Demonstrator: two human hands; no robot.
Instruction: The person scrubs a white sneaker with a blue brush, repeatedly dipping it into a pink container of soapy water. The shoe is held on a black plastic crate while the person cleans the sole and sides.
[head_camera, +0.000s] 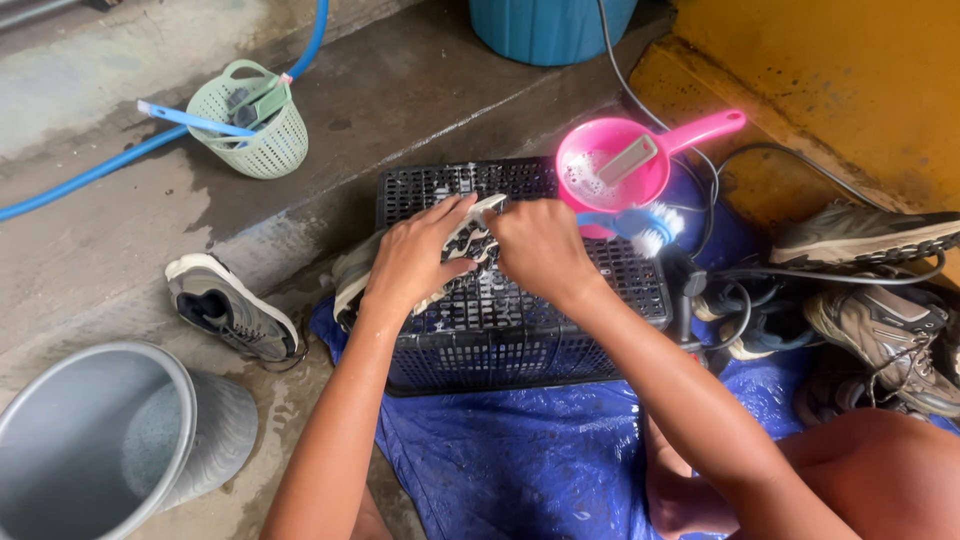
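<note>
Left hand (415, 255) fingers curled over a soapy shoe (462, 245), pressing it onto an upturned black crate (520, 330). Right hand (540, 245) closed on the shoe's toe end; a blue brush (640, 228) projects just beyond its knuckles, grip hidden. Pink scoop (615, 165) on the crate's far corner, holding suds and a grey bar. Green basket (255, 120), far left, holds brushes. Grey bucket (105, 440), near left, interior unclear. Blue tarp (520, 460) beneath the crate.
</note>
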